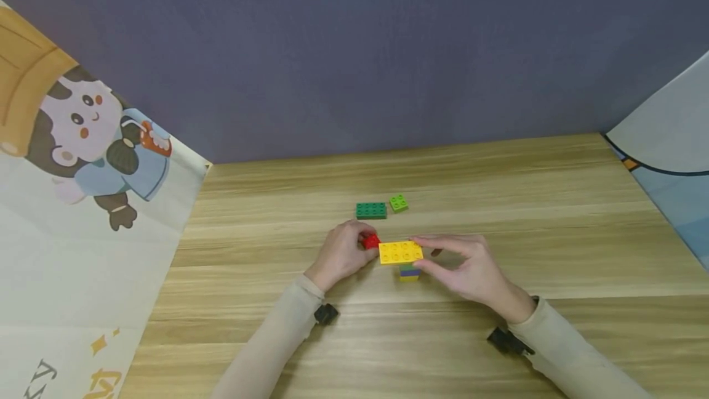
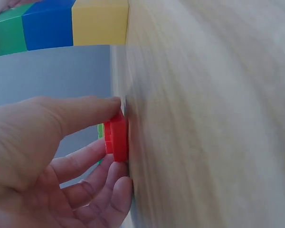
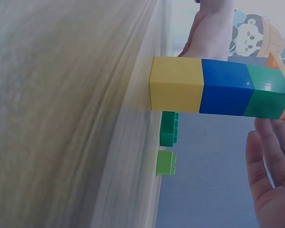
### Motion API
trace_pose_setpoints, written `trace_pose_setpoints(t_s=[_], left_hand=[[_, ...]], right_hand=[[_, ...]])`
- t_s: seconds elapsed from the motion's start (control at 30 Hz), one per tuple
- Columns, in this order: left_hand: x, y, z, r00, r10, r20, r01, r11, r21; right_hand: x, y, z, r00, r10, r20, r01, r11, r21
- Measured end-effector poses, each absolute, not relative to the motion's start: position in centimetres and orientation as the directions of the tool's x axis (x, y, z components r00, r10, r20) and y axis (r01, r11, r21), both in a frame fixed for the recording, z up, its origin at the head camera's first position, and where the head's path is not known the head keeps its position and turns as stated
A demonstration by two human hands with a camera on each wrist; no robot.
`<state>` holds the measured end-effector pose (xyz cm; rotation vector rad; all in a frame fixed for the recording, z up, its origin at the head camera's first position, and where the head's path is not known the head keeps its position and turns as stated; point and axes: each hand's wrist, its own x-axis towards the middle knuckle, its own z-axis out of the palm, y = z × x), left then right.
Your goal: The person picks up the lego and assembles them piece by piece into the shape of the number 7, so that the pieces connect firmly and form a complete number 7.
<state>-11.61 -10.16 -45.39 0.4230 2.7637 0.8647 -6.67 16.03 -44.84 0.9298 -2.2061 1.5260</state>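
Note:
My left hand (image 1: 342, 252) pinches a small red brick (image 1: 371, 241) low at the table, thumb on one side and fingers on the other. In the left wrist view the red brick (image 2: 118, 140) is right at the wood surface, studs facing away from it. By its right end, my right hand (image 1: 468, 266) grips a flat yellow brick (image 1: 400, 252) between thumb and fingers. That brick lies over an upright stack of a yellow block (image 3: 176, 84), a blue block (image 3: 226, 87) and a green block (image 3: 268, 90), the green one uppermost under it.
Beyond the hands, a dark green brick (image 1: 371, 210) and a small lime green brick (image 1: 399, 203) lie on the wooden table (image 1: 554, 214). A dark blue-grey wall (image 1: 360, 54) rises behind the table, and a printed cartoon panel (image 1: 94, 134) stands on the left.

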Motion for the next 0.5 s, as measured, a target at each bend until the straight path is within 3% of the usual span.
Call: trace_pose_setpoints(t_s=[0.27,0.5], left_hand=[[-11.5,-10.6,-45.4,-0.929,0.343,-0.137,0.182,0.748,0.638],[-11.4,-11.7,-45.2,-0.926,0.352,-0.135,0.134,0.642,0.754]], right_hand=[[-6.8,16.1,-45.0,-0.745,-0.339,0.575,-0.657,0.224,-0.720],[-6.7,16.1,-44.9,-0.747,-0.334,0.575,-0.656,0.228,-0.720]])
